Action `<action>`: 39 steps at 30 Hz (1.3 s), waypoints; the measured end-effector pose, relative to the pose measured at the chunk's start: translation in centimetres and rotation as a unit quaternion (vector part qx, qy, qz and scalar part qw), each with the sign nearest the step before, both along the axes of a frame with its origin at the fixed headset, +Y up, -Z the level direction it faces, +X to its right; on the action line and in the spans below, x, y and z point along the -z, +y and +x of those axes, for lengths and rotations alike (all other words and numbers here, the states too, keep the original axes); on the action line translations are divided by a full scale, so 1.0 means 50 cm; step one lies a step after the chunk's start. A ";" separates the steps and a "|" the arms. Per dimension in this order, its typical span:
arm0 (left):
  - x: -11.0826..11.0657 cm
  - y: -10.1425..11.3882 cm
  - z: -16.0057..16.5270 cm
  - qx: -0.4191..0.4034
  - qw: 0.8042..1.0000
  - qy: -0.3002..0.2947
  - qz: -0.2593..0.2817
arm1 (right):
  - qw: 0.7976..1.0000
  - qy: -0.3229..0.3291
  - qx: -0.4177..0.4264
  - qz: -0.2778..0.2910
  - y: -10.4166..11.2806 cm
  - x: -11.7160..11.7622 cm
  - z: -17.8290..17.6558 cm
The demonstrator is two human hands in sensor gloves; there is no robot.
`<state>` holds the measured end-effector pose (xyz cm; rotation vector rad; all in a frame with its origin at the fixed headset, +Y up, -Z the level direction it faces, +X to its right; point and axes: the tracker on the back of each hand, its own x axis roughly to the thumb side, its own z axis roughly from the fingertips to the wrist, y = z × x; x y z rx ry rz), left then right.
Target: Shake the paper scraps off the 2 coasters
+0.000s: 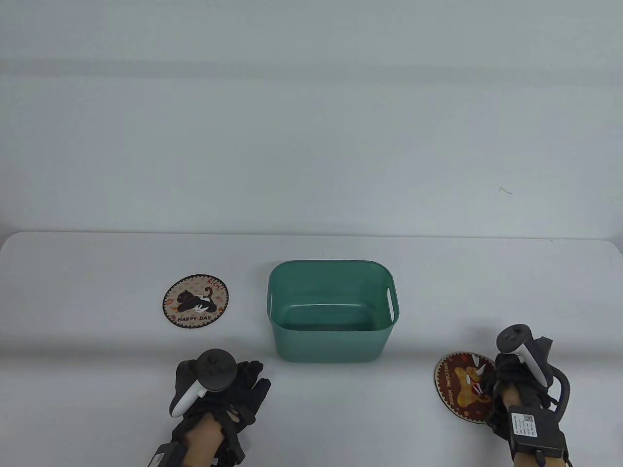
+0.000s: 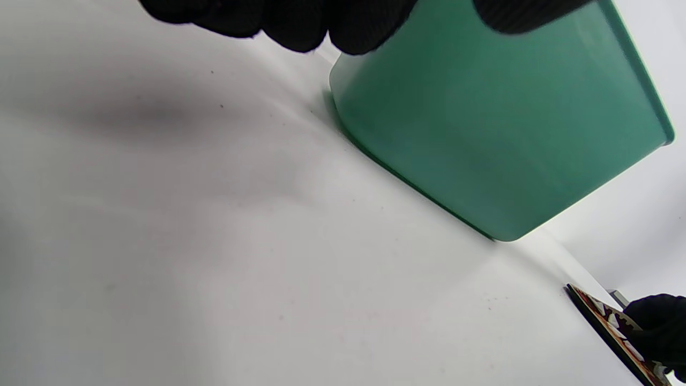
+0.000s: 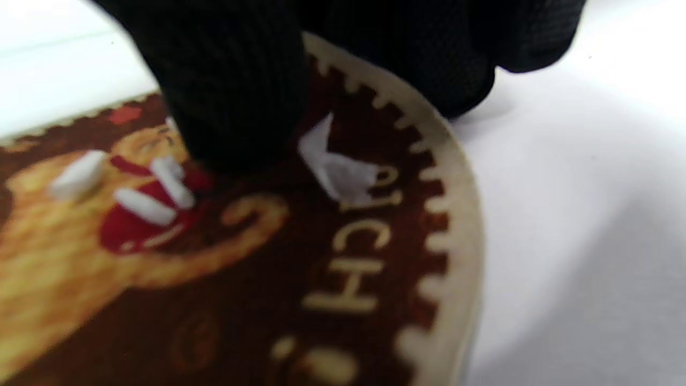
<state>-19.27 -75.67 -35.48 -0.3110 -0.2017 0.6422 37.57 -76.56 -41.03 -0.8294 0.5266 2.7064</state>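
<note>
A dark red "welcome home" coaster (image 1: 461, 387) lies at the front right with white paper scraps (image 1: 479, 372) on it. My right hand (image 1: 500, 378) pinches its right edge. In the right wrist view the thumb (image 3: 230, 86) presses on top of the coaster (image 3: 268, 279) among the scraps (image 3: 343, 171). The other fingers curl at its rim. From the left wrist view that coaster (image 2: 605, 321) looks tilted up. A beige "happy day" cat coaster (image 1: 195, 301) lies flat at the left. My left hand (image 1: 250, 379) hovers empty in front of it, fingers relaxed.
A green plastic bin (image 1: 384, 277) with side handles stands between the coasters, and nothing shows inside it. In the left wrist view its wall (image 2: 498, 123) is close to my left fingertips (image 2: 300, 24). The table's far edge runs behind the bin.
</note>
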 end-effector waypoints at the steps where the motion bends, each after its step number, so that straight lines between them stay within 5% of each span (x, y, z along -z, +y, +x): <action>1: 0.000 0.000 -0.001 0.000 1.000 0.001 0.000 | 1.000 -0.004 0.009 -0.001 -0.001 0.000 0.004; 16: 0.002 -0.001 0.009 0.000 1.000 -0.013 -0.012 | 0.972 -0.089 0.201 0.084 0.006 -0.069 0.056; 24: -0.003 0.005 0.022 -0.018 1.000 -0.025 -0.005 | 0.892 -0.177 0.355 0.218 0.040 -0.132 0.054; 32: -0.007 0.017 0.046 -0.085 0.995 -0.036 0.029 | 0.805 -0.141 0.489 0.305 0.125 -0.153 -0.019; 39: -0.017 0.022 0.073 -0.179 0.982 -0.027 0.057 | 0.784 -0.048 0.547 0.290 0.163 -0.132 -0.169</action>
